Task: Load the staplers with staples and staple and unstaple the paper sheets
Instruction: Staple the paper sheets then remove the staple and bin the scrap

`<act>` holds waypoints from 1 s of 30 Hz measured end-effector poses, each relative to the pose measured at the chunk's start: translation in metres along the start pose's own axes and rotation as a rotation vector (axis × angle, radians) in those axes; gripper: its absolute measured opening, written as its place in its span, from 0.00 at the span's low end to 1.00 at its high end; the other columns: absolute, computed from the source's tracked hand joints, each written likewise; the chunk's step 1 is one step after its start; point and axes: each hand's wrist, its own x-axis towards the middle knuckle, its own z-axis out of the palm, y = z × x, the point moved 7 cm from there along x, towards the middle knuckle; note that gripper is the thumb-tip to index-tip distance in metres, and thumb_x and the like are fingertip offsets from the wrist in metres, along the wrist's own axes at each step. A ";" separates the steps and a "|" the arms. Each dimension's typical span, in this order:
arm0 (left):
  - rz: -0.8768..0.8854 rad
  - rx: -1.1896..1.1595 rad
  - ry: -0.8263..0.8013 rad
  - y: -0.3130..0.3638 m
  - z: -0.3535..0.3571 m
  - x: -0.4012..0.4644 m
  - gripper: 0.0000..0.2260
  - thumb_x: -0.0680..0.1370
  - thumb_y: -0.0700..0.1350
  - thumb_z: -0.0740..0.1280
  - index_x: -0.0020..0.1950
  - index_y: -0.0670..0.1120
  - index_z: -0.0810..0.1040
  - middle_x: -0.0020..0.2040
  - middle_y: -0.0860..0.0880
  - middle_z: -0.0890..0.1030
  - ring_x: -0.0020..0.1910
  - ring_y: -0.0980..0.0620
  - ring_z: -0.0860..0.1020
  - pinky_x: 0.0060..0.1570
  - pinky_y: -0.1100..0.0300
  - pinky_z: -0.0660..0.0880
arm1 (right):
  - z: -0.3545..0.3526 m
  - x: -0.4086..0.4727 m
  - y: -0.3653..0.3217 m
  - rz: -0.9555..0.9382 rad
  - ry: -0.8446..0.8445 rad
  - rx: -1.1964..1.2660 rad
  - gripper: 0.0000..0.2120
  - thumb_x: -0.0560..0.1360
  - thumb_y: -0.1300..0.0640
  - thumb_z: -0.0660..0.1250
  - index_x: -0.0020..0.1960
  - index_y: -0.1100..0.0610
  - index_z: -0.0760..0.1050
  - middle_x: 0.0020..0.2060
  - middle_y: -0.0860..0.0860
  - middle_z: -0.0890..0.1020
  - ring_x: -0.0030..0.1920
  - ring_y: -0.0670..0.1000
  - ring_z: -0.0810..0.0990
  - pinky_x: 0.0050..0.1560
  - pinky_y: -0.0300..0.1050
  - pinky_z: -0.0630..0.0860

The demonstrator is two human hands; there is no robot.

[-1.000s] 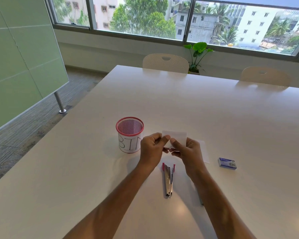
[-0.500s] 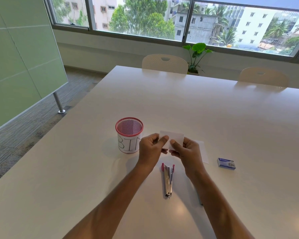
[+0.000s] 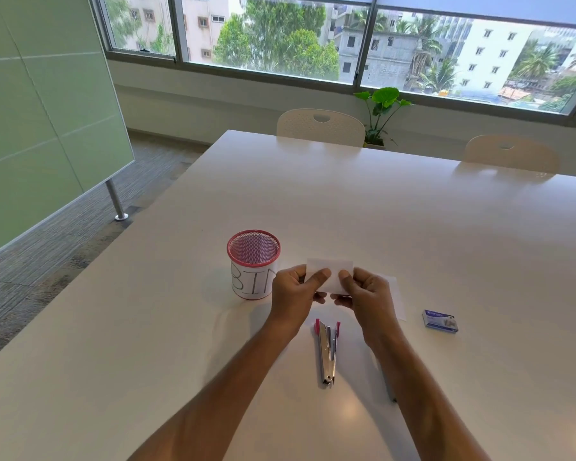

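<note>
Thumbs and curled fingers of my left hand (image 3: 295, 291) and right hand (image 3: 368, 294) pinch a small paper slip (image 3: 330, 272), held up off the tabletop (image 3: 413, 227) toward its near edge. Directly below my hands lies the stapler (image 3: 327, 352), swung open, pink ends pointing away from me. Another paper sheet (image 3: 396, 294) lies flat just behind my right hand. A pink mesh bin (image 3: 253, 264) marked "BIN" stands beside my left hand; a blue staple box (image 3: 440, 321) lies toward the right edge.
</note>
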 end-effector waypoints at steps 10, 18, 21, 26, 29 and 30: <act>0.038 0.046 0.013 -0.009 -0.006 0.011 0.13 0.79 0.52 0.62 0.40 0.51 0.81 0.37 0.51 0.84 0.40 0.55 0.83 0.45 0.62 0.80 | -0.024 0.006 -0.015 -0.143 0.167 -0.061 0.08 0.79 0.60 0.63 0.47 0.53 0.80 0.34 0.47 0.84 0.29 0.46 0.78 0.31 0.37 0.77; 0.246 0.456 -0.111 -0.006 0.007 0.009 0.14 0.80 0.50 0.61 0.48 0.43 0.82 0.45 0.46 0.84 0.41 0.56 0.79 0.42 0.66 0.73 | 0.027 0.026 -0.058 -0.349 0.094 -0.329 0.08 0.74 0.63 0.67 0.45 0.50 0.79 0.35 0.47 0.83 0.31 0.44 0.80 0.31 0.38 0.74; 0.262 0.486 -0.121 -0.003 0.007 0.008 0.14 0.80 0.49 0.61 0.47 0.42 0.82 0.43 0.45 0.84 0.38 0.56 0.79 0.40 0.63 0.76 | 0.059 0.035 -0.077 -0.434 0.022 -0.457 0.07 0.73 0.61 0.68 0.47 0.50 0.80 0.36 0.46 0.83 0.33 0.46 0.82 0.31 0.43 0.76; 0.235 0.444 -0.086 -0.001 0.003 0.004 0.12 0.77 0.43 0.64 0.35 0.39 0.77 0.30 0.42 0.78 0.27 0.66 0.74 0.27 0.78 0.66 | 0.114 0.043 -0.094 -0.576 -0.184 -0.762 0.08 0.76 0.60 0.66 0.53 0.55 0.81 0.43 0.51 0.85 0.37 0.51 0.81 0.36 0.46 0.77; 0.210 0.446 -0.094 -0.003 0.002 0.005 0.12 0.77 0.43 0.63 0.35 0.37 0.76 0.28 0.43 0.75 0.26 0.65 0.74 0.26 0.78 0.65 | 0.131 0.048 -0.097 -0.614 -0.234 -0.963 0.09 0.77 0.59 0.62 0.52 0.55 0.80 0.36 0.48 0.79 0.35 0.51 0.76 0.31 0.36 0.65; 0.200 0.442 -0.096 -0.004 0.002 0.005 0.13 0.77 0.43 0.63 0.36 0.37 0.75 0.29 0.41 0.76 0.26 0.64 0.74 0.26 0.78 0.65 | 0.134 0.050 -0.096 -0.614 -0.238 -1.020 0.09 0.78 0.59 0.61 0.52 0.55 0.80 0.36 0.47 0.77 0.35 0.52 0.76 0.29 0.35 0.62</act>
